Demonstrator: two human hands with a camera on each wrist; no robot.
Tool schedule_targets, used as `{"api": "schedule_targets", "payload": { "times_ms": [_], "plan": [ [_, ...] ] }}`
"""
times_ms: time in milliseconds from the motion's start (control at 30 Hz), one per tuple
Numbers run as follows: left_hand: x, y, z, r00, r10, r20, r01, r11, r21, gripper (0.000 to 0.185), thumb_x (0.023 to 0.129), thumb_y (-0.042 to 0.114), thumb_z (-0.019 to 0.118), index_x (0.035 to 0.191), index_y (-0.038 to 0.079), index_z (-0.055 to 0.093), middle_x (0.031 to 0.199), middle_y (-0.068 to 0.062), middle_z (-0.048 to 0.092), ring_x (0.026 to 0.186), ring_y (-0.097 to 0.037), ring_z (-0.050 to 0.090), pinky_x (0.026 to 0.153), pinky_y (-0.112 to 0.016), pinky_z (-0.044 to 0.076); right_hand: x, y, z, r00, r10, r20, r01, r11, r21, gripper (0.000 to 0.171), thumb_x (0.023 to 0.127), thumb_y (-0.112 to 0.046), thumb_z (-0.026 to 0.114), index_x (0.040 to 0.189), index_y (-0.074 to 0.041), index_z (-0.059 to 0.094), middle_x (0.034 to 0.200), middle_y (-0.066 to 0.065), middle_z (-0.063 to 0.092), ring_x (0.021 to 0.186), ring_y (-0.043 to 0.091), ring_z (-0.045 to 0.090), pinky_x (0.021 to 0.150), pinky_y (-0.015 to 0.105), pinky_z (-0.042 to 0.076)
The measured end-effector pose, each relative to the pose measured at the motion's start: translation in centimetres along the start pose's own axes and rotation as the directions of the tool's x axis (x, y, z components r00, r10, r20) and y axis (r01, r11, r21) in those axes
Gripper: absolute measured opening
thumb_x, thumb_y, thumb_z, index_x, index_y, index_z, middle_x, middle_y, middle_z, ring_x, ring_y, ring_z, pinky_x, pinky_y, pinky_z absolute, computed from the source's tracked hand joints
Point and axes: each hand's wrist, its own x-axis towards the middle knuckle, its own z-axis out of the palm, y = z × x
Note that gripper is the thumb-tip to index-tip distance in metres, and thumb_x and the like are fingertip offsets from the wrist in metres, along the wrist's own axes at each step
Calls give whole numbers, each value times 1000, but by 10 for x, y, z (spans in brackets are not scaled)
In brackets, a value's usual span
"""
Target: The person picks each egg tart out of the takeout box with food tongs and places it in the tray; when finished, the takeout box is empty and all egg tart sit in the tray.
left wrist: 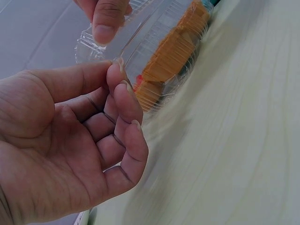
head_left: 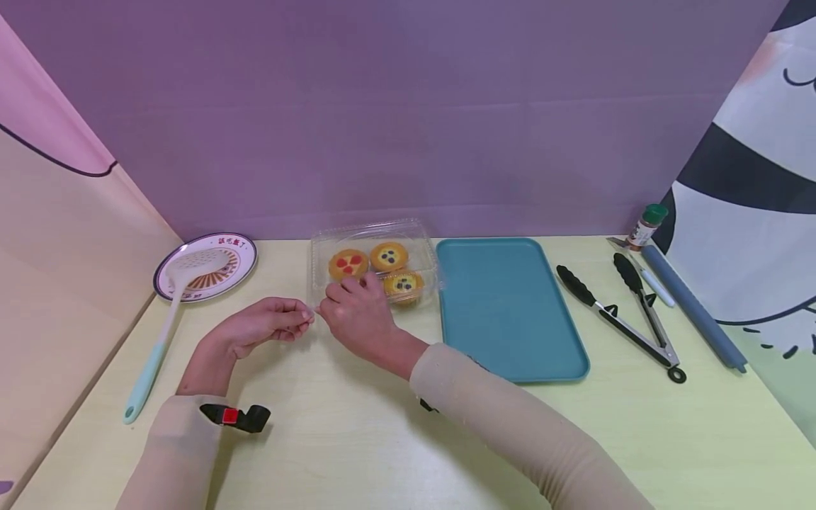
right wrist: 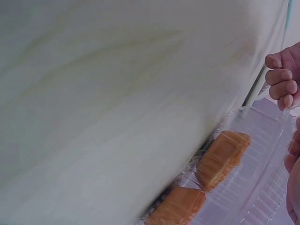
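Note:
In the head view a clear plastic clamshell box (head_left: 366, 232) holds several round orange tarts (head_left: 389, 256), topped with red or dark pieces. My right hand (head_left: 360, 315) grips the box's front left edge with curled fingers, covering part of it. Just left of that corner, my left hand (head_left: 274, 326) pinches a tiny clear bit between thumb and index fingertip. The left wrist view shows this pinch close to the lid's ribbed edge, with the left hand's other fingers (left wrist: 133, 150) loosely curled. Whether the clear bit is joined to the box, I cannot tell.
A blue tray (head_left: 510, 312) lies right of the box. Beyond it are black-tipped tongs (head_left: 627, 326), a small knife (head_left: 656, 287), a green-capped spice jar (head_left: 644, 227) and a blue-grey bar (head_left: 695, 308). At left, a slotted turner (head_left: 149, 375) leans on a patterned plate (head_left: 245, 258).

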Motion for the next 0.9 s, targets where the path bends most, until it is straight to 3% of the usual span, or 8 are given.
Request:
{"api": "schedule_targets", "payload": {
  "times_ms": [433, 900],
  "plan": [
    [-1, 0, 1, 1000, -3, -9, 3, 1000, -17, 22, 103, 19, 56, 105, -3, 60, 87, 1, 63, 80, -10, 57, 76, -25, 52, 2, 3, 0, 999, -40, 14, 39, 999, 31, 28, 98, -29, 61, 75, -24, 75, 82, -8, 69, 83, 11, 65, 78, 33, 42],
    [-4, 3, 0, 1000, -11, -24, 11, 1000, -27, 23, 103, 18, 54, 108, -3, 59, 88, 1, 64, 80, -9, 57, 76, -25, 52, 12, 10, -1, 994, -70, -87, 71, 997, 10, 21, 91, -35, 72, 76, -22, 74, 82, -9, 71, 84, 11, 66, 79, 32, 45]
  ]
}}
